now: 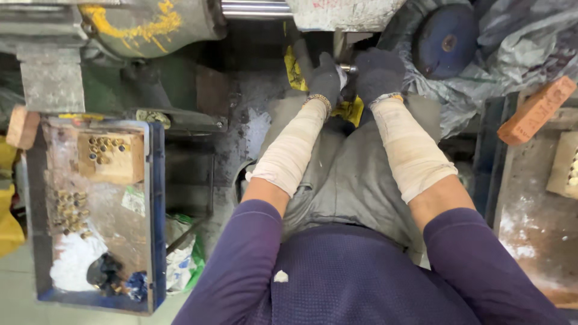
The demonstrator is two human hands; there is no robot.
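Seen from the head camera, looking down over purple sleeves and pale forearm wraps. Left hand in a dark glove, curled around something small; hard to tell what, since the glove hides it. Right hand also gloved, fingers closed together, just beside the left one. Between both hands, a short metal part, only its shiny end showing; pinched or merely touched, cannot tell. Above the hands, a grey machine cut off by the top edge, with a bright rod to its left. Under the hands, a yellow cloth, mostly covered. Right of the right hand, a dark round disc, half hidden in plastic sheet. Far left of the left hand, a blue tray with small brass pieces, blurry.
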